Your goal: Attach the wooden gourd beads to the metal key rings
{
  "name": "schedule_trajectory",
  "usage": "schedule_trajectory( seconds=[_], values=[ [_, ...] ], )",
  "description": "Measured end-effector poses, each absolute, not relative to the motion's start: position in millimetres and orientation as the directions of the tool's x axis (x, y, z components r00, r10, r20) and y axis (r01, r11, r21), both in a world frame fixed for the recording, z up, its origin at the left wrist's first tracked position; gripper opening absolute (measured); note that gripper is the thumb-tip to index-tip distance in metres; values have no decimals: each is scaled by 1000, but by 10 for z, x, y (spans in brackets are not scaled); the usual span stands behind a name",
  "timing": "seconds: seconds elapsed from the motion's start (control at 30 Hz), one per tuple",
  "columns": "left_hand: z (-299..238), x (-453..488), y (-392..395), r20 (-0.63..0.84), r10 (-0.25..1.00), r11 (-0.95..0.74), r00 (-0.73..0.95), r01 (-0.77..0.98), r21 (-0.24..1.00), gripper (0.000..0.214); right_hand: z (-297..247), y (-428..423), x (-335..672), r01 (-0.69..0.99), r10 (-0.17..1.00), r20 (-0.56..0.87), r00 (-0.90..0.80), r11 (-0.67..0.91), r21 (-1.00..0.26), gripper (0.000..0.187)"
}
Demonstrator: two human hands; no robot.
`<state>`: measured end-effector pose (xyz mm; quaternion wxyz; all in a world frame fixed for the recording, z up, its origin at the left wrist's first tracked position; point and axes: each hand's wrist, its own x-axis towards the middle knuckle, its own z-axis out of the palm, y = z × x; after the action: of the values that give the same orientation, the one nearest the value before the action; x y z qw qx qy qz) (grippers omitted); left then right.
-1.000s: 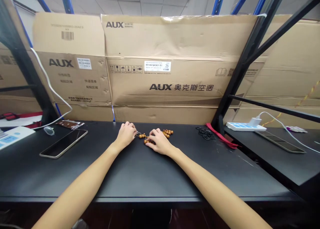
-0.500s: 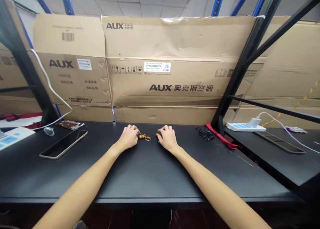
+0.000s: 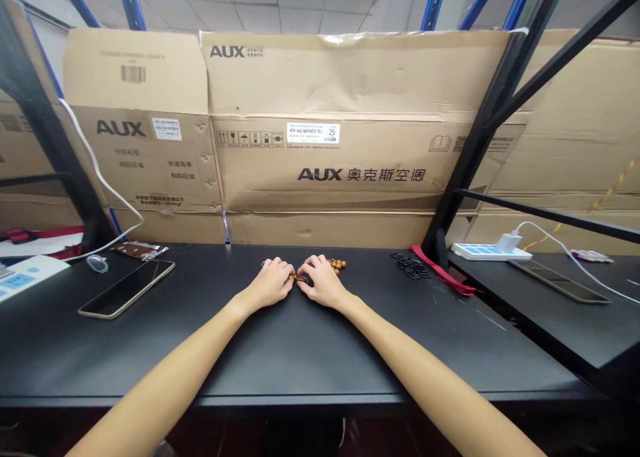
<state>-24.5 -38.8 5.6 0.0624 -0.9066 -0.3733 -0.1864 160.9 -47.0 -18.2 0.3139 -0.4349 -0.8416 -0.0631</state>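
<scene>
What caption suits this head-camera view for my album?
Left hand and right hand meet over small wooden beads on a black table.

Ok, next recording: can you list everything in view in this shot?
cardboard boxes: several, tan, flattened, printed AUX, stacked behind the tables
steel shelving frame: one, black and blue, around the boxes
black table: one, black, in front
side table: one, black, at right
smartphone: one, black, on the table at left
black rings: a small pile, black, right of the hands
red strap: one, red, beside the rings
wooden beads: a cluster, brown, beyond the right hand
bead charm: one, brown, between the hands
power strip: one, white and blue, on the side table
left hand: one, at the bead charm
right hand: one, at the bead charm
</scene>
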Motion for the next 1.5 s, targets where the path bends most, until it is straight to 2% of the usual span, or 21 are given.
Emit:
schedule_trajectory(
  seconds=[0.17, 0.33, 0.5, 0.77, 1.1, 1.5],
  values=[
    [75, -231, -365, 420, 706, -683, 569, 705, 192, 24, -190, -444, 1659, 770, 738, 551, -390, 589, -244, 11],
    [137, -244, -359, 398, 763, -641, 509, 677, 362, 27, -205, -422, 1672, 719, 723, 572, -387, 625, -303, 6],
    [181, -245, -379, 372, 777, -630, 508, 627, 458, 29, -202, -405, 1655, 659, 698, 608, -379, 665, -352, 7],
    [170, -279, -332, 366, 788, -615, 495, 611, 499, 34, -176, -323, 1706, 621, 781, 567, -260, 585, -521, 15],
    [178, -267, -356, 361, 779, -619, 513, 533, 577, 32, -162, -297, 1715, 619, 815, 540, -212, 539, -571, 28],
    [197, -261, -377, 357, 770, -636, 529, 588, 500, 27, -143, -295, 1703, 533, 827, 516, -223, 546, -646, 31]
  ],
)
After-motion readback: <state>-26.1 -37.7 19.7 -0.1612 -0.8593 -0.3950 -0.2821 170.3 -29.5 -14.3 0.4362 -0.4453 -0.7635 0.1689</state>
